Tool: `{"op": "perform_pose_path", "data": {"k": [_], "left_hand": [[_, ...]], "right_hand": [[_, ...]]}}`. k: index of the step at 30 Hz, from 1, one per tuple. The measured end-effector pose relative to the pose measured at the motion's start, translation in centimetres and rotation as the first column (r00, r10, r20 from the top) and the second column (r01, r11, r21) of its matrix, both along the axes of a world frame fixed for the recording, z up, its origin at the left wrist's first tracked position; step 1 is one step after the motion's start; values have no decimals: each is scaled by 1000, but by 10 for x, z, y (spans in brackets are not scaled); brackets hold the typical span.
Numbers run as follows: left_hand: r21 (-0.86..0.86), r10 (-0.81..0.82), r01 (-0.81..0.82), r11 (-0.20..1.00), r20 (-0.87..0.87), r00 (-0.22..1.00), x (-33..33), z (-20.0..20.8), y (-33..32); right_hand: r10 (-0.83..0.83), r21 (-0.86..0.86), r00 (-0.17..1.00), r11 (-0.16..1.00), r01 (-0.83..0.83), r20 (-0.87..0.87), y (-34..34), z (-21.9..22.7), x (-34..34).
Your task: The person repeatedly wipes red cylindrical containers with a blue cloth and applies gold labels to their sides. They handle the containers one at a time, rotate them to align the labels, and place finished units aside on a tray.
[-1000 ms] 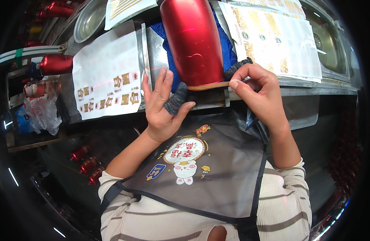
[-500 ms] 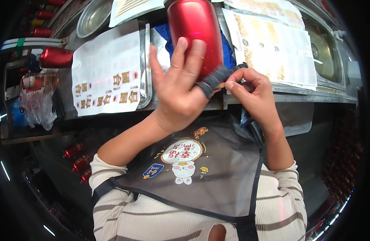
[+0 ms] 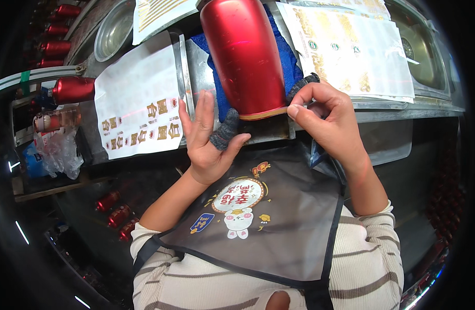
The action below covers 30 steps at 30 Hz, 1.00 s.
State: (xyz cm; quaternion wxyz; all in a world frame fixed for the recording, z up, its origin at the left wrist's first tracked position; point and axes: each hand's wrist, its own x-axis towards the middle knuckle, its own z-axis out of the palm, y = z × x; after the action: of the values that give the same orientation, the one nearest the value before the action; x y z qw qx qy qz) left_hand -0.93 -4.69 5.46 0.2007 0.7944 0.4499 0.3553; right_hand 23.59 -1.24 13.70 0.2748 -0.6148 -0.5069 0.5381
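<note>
A: Where is the main piece?
B: At 12 o'clock in the view: a glossy red metallic bottle [image 3: 245, 59] lies on a blue cloth [image 3: 217, 85], its near end toward the person. A thin gold-brown band [image 3: 263, 114] runs along the rim of that end.

A: Take the bottle as the clock's centre. What are the hands doing?
B: The bare left hand [image 3: 209, 142] is at 7 o'clock, wide open, fingers spread, with hold of nothing. Its forefinger wears a dark grey knitted sleeve [image 3: 226, 129] and points up beside the band's left end; I cannot tell whether it touches.

A: And the other?
B: The bare right hand [image 3: 328, 116] is at 4 o'clock, thumb and forefinger closed in a pinch on the band's right end. A second dark grey knitted sleeve [image 3: 303, 85], on a finger of that hand, sits by the bottle's right side.

A: What else is around?
B: On the grey metal tabletop [image 3: 428, 114], a white sheet with gold-brown characters [image 3: 137, 90] lies at 8 o'clock, and white sheets with gold patterns [image 3: 379, 57] lie at 3. A round silvery metal bowl [image 3: 113, 32] stands between 9 and 10. A smaller-looking red metallic bottle [image 3: 75, 90] lies near 9, past the character sheet.
</note>
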Motion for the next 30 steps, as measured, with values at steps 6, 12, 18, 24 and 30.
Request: {"op": "perform_pose_path", "data": {"k": [6,12,18,24,30], "left_hand": [[129,-77,92,987,-115,990,3,11,12],[217,-53,94,972,-187,981,22,31,29],[218,24,8,976,-142,990,42,29,41],[31,50,-55,998,123,991,22,11,26],[-35,36,-34,999,44,998,4,-5,-9]], "right_hand": [[-44,-73,997,997,39,-64,1,-1,1],[-24,-44,999,999,22,-38,3,-8,0],[-11,-22,1000,1000,11,-23,3,-15,1],[-122,-70,992,990,120,-32,-3,-16,-5],[-83,320,959,947,-9,272,-17,-15,-35]]}}
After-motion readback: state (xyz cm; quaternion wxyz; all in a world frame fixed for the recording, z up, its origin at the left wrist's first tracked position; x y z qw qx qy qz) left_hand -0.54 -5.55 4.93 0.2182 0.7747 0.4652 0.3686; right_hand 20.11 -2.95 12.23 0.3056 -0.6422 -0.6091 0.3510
